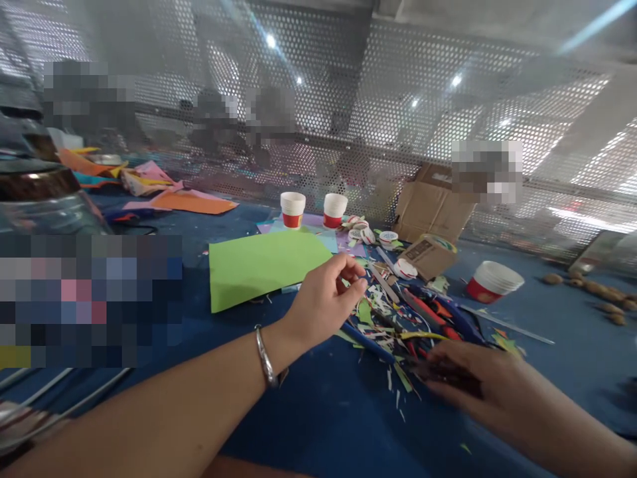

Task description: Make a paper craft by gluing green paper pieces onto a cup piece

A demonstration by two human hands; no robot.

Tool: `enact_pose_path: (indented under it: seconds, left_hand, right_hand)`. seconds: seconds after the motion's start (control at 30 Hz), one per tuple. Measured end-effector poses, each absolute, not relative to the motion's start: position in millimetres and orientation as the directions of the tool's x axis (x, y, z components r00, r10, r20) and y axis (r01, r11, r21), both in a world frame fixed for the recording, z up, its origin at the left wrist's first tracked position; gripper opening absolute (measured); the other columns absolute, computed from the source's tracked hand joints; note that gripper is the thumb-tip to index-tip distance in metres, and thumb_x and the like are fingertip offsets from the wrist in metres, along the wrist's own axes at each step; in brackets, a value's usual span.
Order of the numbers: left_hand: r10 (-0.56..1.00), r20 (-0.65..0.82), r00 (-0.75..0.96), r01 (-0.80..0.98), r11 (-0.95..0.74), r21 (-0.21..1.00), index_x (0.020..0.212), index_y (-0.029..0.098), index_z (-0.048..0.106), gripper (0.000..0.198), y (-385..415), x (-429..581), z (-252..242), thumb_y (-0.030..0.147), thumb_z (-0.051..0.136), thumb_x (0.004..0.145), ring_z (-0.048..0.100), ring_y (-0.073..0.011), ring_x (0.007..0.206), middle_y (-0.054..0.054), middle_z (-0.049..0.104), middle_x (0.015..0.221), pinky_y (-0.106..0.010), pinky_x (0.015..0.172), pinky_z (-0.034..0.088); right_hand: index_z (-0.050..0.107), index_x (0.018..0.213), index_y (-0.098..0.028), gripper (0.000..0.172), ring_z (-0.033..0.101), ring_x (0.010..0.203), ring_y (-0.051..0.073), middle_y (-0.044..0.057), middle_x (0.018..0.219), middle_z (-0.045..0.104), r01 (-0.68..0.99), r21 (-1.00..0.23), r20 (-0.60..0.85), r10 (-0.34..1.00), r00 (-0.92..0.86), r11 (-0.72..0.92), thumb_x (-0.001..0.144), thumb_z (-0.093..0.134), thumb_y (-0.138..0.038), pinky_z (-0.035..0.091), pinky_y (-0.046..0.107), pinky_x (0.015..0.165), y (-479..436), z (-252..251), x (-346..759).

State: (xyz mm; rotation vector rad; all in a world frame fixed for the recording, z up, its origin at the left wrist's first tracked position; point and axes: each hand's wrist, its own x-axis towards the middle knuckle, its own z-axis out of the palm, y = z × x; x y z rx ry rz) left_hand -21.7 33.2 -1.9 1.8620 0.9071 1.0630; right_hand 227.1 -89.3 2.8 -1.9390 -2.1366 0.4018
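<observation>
A tool (455, 378) is being gripped, seemingly for control, by the right hand (500, 382), while the left hand (323, 299), fingers (351, 264) curled but parted, is being held over scraps (377, 312).

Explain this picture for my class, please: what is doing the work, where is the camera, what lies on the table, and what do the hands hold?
There is no machine here: one person works with two bare hands. The single picture comes from a camera worn on that person's head, looking forward and down.

On the flat blue table lie a bright green paper sheet, small multicoloured paper scraps, and tools with red and blue handles. Stacks of white-and-red paper cups and a piece of folded brown cardboard stand farther back.

The left hand, above a silver bracelet, is loosely curled with nothing visibly held. The right hand seems to grip something dark, too blurred to name.
</observation>
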Motion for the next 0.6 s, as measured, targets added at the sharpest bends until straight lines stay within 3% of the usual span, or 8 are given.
enact_pose_path:
  seconds: [0.1, 0.17, 0.23, 0.3, 0.37, 0.47, 0.6]
  left_hand:
    - [0.862, 0.347, 0.37, 0.211, -0.442, 0.872, 0.096, 0.019, 0.059, 0.013, 36.2, -23.1, -0.7, 0.03, 0.059, 0.089, 0.059, -0.0112, 0.063, -0.003, 0.067, 0.088, -0.029, 0.062, 0.05]
    - [0.864, 0.354, 0.358, 0.225, -0.448, 0.865, 0.096, 0.019, 0.059, 0.013, 38.1, -24.0, 0.1, 0.03, 0.059, 0.089, 0.058, -0.0116, 0.064, -0.003, 0.067, 0.088, -0.03, 0.063, 0.05]
    - [0.866, 0.351, 0.356, 0.235, -0.447, 0.863, 0.096, 0.019, 0.06, 0.013, 39.6, -24.5, 0.3, 0.03, 0.059, 0.089, 0.058, -0.0117, 0.063, -0.003, 0.068, 0.087, -0.03, 0.063, 0.049]
    - [0.867, 0.345, 0.36, 0.238, -0.442, 0.865, 0.096, 0.019, 0.06, 0.013, 40.5, -24.7, -0.5, 0.029, 0.06, 0.088, 0.057, -0.0114, 0.062, -0.003, 0.068, 0.086, -0.03, 0.062, 0.048]
    - [0.868, 0.342, 0.36, 0.239, -0.44, 0.866, 0.095, 0.019, 0.06, 0.013, 41.1, -24.9, -1.8, 0.029, 0.06, 0.088, 0.055, -0.0111, 0.061, -0.002, 0.068, 0.086, -0.03, 0.061, 0.047]
    - [0.873, 0.334, 0.357, 0.244, -0.432, 0.868, 0.094, 0.018, 0.061, 0.012, 41.9, -25.7, -3.5, 0.028, 0.061, 0.087, 0.054, -0.0109, 0.061, -0.002, 0.068, 0.085, -0.03, 0.061, 0.046]
    - [0.884, 0.304, 0.355, 0.242, -0.402, 0.883, 0.094, 0.018, 0.06, 0.013, 42.5, -26.3, -3.2, 0.029, 0.059, 0.088, 0.054, -0.0112, 0.06, -0.002, 0.068, 0.085, -0.03, 0.061, 0.045]
  right_hand:
    - [0.072, 0.088, -0.03, 0.02, 0.068, 0.066, 0.024, 0.004, 0.078, 0.075, 0.962, -0.244, -0.196, 0.965, -0.171, 0.121, 0.083, 0.065, -0.048, 0.047, 0.034, 0.057, -85.2, 5.8, 222.4]
    - [0.072, 0.092, -0.029, 0.028, 0.069, 0.07, 0.025, 0.005, 0.08, 0.076, 0.974, -0.188, -0.2, 0.965, -0.168, 0.131, 0.085, 0.064, -0.054, 0.046, 0.034, 0.057, -69.3, 14.5, 227.2]
    - [0.072, 0.095, -0.027, 0.035, 0.067, 0.065, 0.024, 0.005, 0.074, 0.074, 0.986, -0.136, -0.148, 0.982, -0.118, 0.098, 0.086, 0.06, -0.059, 0.043, 0.033, 0.055, -41.1, 25.0, 234.9]
    - [0.072, 0.093, -0.026, 0.035, 0.067, 0.064, 0.021, 0.004, 0.073, 0.074, 0.995, -0.071, 0.005, 0.998, -0.068, 0.069, 0.091, 0.057, -0.057, 0.044, 0.032, 0.058, -2.4, 33.3, 242.3]
    - [0.073, 0.1, -0.026, 0.026, 0.07, 0.076, 0.022, 0.004, 0.086, 0.077, 1.0, -0.017, 0.129, 0.992, 0.004, -0.002, 0.093, 0.058, -0.047, 0.047, 0.032, 0.065, 40.5, 36.6, 247.6]
    - [0.071, 0.111, -0.021, 0.029, 0.071, 0.094, 0.028, 0.009, 0.097, 0.076, 0.995, 0.006, 0.18, 0.978, 0.101, -0.104, 0.096, 0.058, -0.043, 0.052, 0.037, 0.076, 97.0, 32.1, 252.0]
    - [0.062, 0.129, -0.019, 0.034, 0.066, 0.108, 0.024, 0.011, 0.13, 0.064, 0.981, -0.037, 0.148, 0.97, 0.191, -0.188, 0.098, 0.062, -0.035, 0.057, 0.045, 0.091, 145.3, 17.7, 257.0]
